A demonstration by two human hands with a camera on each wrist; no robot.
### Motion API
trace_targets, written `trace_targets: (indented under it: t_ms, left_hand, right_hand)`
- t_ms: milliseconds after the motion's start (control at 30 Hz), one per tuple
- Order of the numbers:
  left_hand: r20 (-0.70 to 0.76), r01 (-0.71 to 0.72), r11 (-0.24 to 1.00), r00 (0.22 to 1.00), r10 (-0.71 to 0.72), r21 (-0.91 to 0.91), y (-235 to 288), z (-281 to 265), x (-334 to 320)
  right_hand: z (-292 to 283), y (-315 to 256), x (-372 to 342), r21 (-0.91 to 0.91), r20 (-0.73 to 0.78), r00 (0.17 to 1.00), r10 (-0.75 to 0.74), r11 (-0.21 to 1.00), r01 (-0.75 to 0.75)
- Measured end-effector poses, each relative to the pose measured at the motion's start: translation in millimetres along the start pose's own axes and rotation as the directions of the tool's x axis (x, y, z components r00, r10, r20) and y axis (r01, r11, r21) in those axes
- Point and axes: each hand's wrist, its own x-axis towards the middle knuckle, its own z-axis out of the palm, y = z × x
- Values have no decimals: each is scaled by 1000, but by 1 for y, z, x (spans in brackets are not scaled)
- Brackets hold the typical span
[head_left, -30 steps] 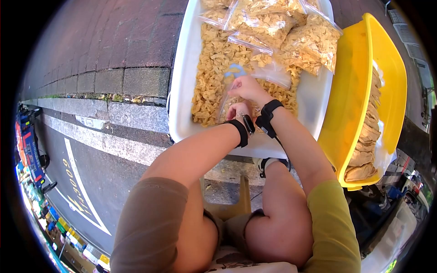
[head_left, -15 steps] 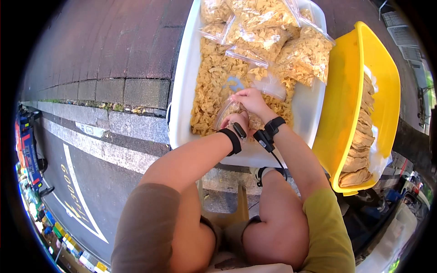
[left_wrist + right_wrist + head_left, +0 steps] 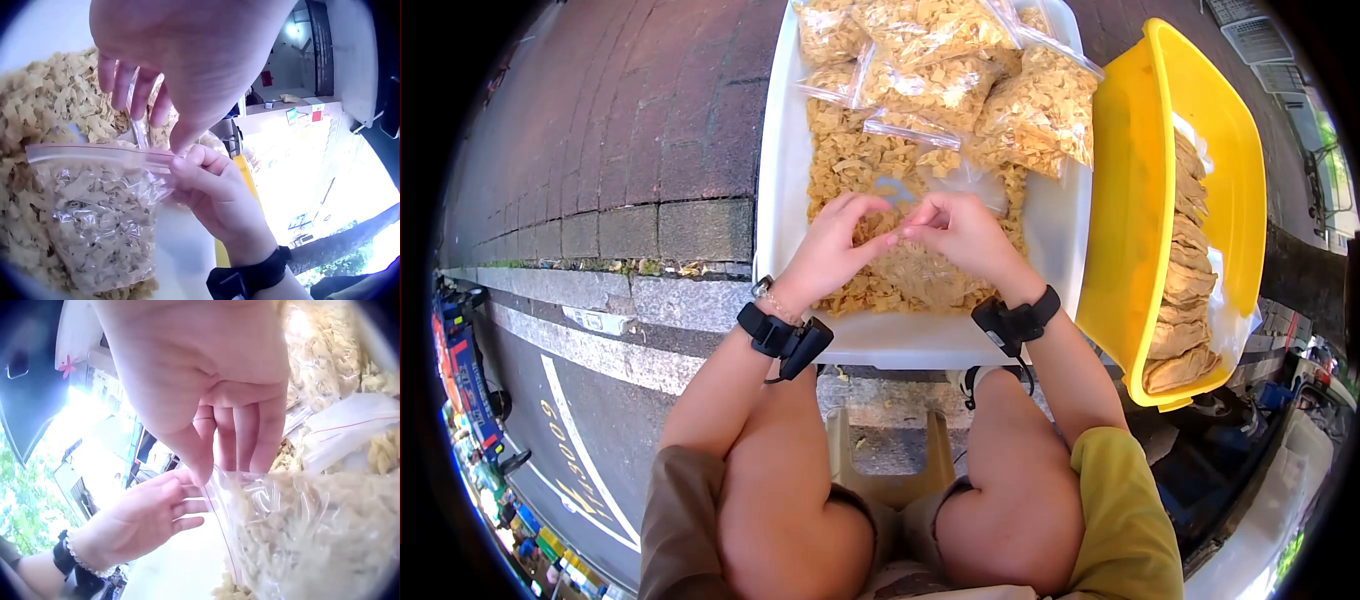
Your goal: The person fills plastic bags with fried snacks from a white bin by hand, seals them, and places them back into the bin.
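Observation:
A clear zip bag (image 3: 103, 219) filled with pale yellow dried flakes lies over a bed of loose flakes (image 3: 850, 160) in a white tub (image 3: 788, 170). My right hand (image 3: 965, 238) pinches one end of the bag's zip strip between thumb and fingers, as the left wrist view shows. My left hand (image 3: 832, 250) reaches in from the other side. Its thumb tip meets the right fingertips at the zip end, and its other fingers are extended, apart from the bag. A light blue object (image 3: 890, 188) shows among the flakes just behind the hands.
Several filled zip bags (image 3: 935, 85) are piled at the tub's far end. An unfilled clear bag (image 3: 980, 188) lies in front of them. To the right stands a yellow bin (image 3: 1130, 110) holding a row of brown flat pieces (image 3: 1185, 290). A stool (image 3: 890, 485) is between the legs.
My left hand has moved from low over the bag out to the left and up to the right fingertips. The forearms have spread apart. The right hand keeps its pinch.

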Motion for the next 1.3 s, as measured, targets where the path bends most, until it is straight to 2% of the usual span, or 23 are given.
trace_targets:
  t_ms: [33,67,133,200,300,367,400,467,600,667,700,767,800,833,933,967,1000,1033,1100,1133,1167,1233,1300]
  left_hand:
    - [32,-130,985,991,127,111,-1,-1,2]
    - [29,-128,986,992,125,110,-2,-1,1]
    - [125,34,999,992,-31,-19,-1,0,2]
    - [134,90,996,987,-85,-29,-3,2,2]
    - [140,151,988,979,-146,-30,-3,7,1]
    - [140,163,986,977,-158,-20,-3,7,-1]
    - [159,192,980,970,-183,-45,-1,6,-1]
    - [185,221,973,961,-205,-69,-3,8,-1]
    - [148,246,925,966,-211,-290,-8,9,0]
    - [129,243,897,969,-209,-370,-6,3,2]
    - [130,273,845,962,-241,-460,-9,-2,4]
    - [137,302,786,952,-272,-539,-6,-12,7]
    - [130,303,743,950,-284,-597,-2,-17,8]
    - [123,303,695,947,-297,-652,-1,-20,8]
    - [162,343,663,933,-321,-665,-3,-34,8]
    - [166,359,636,925,-343,-683,0,-38,9]
    - [169,285,532,952,-256,-797,9,-42,12]
    - [168,284,539,952,-254,-793,13,-45,12]
    - [302,313,497,948,-104,-809,19,-49,11]
    - [374,403,640,908,-190,-655,22,-47,11]
    - [337,423,656,904,-261,-626,27,-38,11]
    - [171,286,749,958,-230,-597,46,-23,16]
    - [99,224,762,973,-207,-607,43,-19,15]
  right_hand:
    - [-1,1,2,68,13,998,65,996,-66]
    - [-2,2,2,134,33,991,130,982,-133]
    - [-7,0,3,204,48,993,105,972,-113]
    - [-7,2,3,275,57,995,81,957,-94]
    - [-6,5,2,256,62,993,98,960,-110]
    - [-6,2,0,41,38,995,91,995,-92]
    - [-5,5,0,45,36,995,91,995,-93]
    - [1,11,1,-70,-106,985,-137,989,130]
    - [2,8,1,-112,-167,978,-124,988,106]
    - [0,16,4,235,-3,998,-63,970,62]
    - [-5,11,2,238,-8,998,-63,969,63]
    - [-15,-6,-1,31,313,931,190,977,-209]
    - [-10,-3,-3,173,347,927,145,961,-215]
    - [-9,-1,-3,177,348,926,144,960,-216]
    - [-11,-4,-4,152,318,938,137,969,-193]
    - [-13,-6,-5,235,249,962,111,957,-171]
    - [-13,-12,-5,316,178,980,90,938,-143]
    - [-10,-20,-5,320,176,981,83,938,-136]
    - [-1,-36,-5,731,-217,956,196,682,26]
    - [0,-36,-3,767,-268,946,182,635,95]
    - [1,-40,-1,769,-270,947,171,631,105]
    - [3,-47,0,559,-314,949,-12,805,196]
    - [5,-46,-1,543,-317,948,-17,816,196]
